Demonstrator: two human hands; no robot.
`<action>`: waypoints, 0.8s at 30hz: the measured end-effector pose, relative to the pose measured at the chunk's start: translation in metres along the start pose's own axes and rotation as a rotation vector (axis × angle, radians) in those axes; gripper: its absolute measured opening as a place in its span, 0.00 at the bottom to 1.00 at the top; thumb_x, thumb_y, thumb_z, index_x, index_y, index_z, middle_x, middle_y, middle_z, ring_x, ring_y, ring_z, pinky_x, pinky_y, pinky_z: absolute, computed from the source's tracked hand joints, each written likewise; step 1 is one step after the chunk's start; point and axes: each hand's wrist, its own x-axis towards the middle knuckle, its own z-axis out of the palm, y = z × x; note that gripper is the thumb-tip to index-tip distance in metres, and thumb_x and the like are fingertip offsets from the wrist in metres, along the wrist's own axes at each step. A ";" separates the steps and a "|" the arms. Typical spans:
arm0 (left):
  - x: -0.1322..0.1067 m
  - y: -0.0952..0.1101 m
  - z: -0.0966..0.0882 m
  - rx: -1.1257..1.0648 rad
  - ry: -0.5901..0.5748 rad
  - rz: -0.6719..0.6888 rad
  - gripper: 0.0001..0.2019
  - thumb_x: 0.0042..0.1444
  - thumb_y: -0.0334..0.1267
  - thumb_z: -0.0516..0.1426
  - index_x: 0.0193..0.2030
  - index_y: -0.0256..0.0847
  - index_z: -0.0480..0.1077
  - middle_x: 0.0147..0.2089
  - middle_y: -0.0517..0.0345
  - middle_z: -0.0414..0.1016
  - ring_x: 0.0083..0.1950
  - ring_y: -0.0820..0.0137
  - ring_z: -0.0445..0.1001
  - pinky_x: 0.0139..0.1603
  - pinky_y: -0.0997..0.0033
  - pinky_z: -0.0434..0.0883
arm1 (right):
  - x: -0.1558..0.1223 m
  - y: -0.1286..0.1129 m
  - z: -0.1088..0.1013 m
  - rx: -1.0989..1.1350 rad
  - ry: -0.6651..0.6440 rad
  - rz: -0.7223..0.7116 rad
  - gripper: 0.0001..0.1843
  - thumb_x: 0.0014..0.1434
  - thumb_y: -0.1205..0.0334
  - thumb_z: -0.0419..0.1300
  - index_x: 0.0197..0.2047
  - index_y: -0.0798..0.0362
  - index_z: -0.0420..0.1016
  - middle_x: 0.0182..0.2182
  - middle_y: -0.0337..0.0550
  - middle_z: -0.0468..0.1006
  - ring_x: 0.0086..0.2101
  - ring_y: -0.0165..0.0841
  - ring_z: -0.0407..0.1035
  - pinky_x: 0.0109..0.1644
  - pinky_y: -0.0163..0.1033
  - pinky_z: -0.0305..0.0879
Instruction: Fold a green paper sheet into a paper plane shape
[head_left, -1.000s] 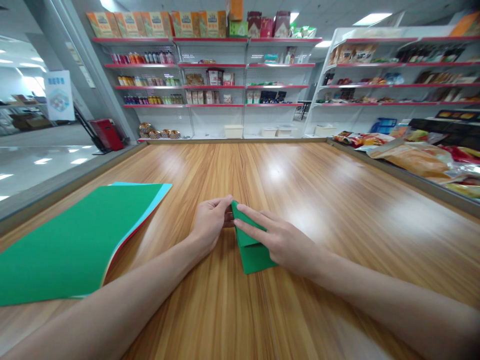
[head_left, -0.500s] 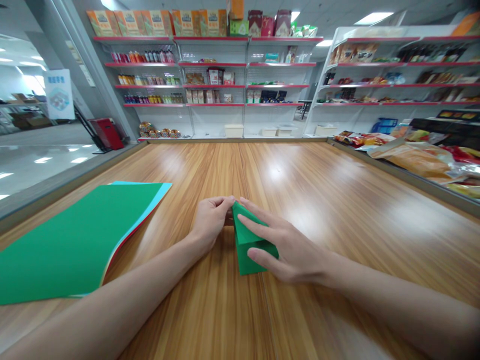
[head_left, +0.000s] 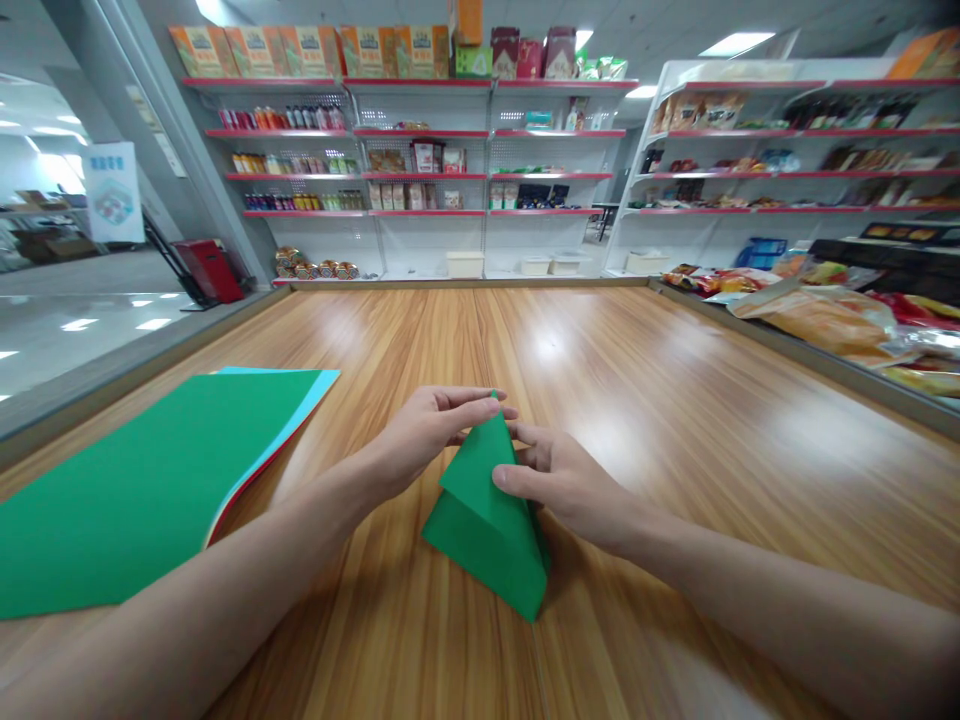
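Left hand (head_left: 442,425) and right hand (head_left: 577,490) both pinch the folded green paper (head_left: 487,520): the left at its narrow far tip, the right with thumb on top and fingers behind. It slants above the middle of the worktop (head_left: 637,400), wide end nearest; whether its lower corner touches is unclear. Likely light and crisp, it should hold creases yet dent under a squeeze; the tip and creased edges seem safest to grip. Fingers partly hide the tip. Leftward, the coloured sheets (head_left: 187,460) run out of view. Beyond, small goods (head_left: 427,156) on the shelves (head_left: 420,84) are too blurred to name.
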 end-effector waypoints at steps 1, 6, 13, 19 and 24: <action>-0.001 0.001 -0.003 -0.028 -0.090 -0.044 0.17 0.52 0.45 0.61 0.46 0.39 0.77 0.45 0.46 0.79 0.44 0.60 0.77 0.42 0.65 0.72 | 0.000 0.000 -0.001 0.004 0.033 0.002 0.20 0.54 0.57 0.64 0.48 0.54 0.69 0.39 0.46 0.78 0.37 0.35 0.74 0.40 0.40 0.70; -0.004 0.010 -0.008 0.140 -0.238 -0.097 0.16 0.52 0.46 0.61 0.43 0.39 0.77 0.42 0.49 0.79 0.41 0.61 0.77 0.39 0.68 0.70 | 0.003 0.006 -0.011 0.071 0.215 -0.080 0.19 0.56 0.56 0.63 0.49 0.52 0.66 0.39 0.45 0.79 0.35 0.33 0.74 0.37 0.40 0.71; -0.005 0.020 -0.005 0.719 0.086 0.222 0.12 0.47 0.46 0.64 0.29 0.38 0.76 0.24 0.59 0.72 0.26 0.70 0.68 0.24 0.76 0.58 | 0.009 0.019 -0.020 0.030 0.244 -0.315 0.18 0.55 0.60 0.66 0.47 0.50 0.68 0.44 0.44 0.78 0.45 0.36 0.72 0.51 0.47 0.69; -0.010 0.015 0.001 0.805 0.086 0.388 0.06 0.49 0.41 0.64 0.31 0.41 0.77 0.24 0.60 0.73 0.25 0.72 0.67 0.25 0.76 0.58 | 0.008 0.019 -0.023 -0.033 0.378 -0.332 0.10 0.57 0.56 0.64 0.38 0.53 0.75 0.36 0.42 0.79 0.37 0.34 0.73 0.44 0.43 0.70; -0.010 0.006 0.009 0.710 0.166 0.374 0.11 0.52 0.46 0.62 0.29 0.40 0.77 0.22 0.60 0.70 0.24 0.73 0.64 0.24 0.76 0.56 | 0.008 0.016 -0.025 -0.096 0.455 -0.300 0.11 0.53 0.55 0.67 0.33 0.54 0.76 0.30 0.41 0.79 0.32 0.32 0.72 0.36 0.38 0.69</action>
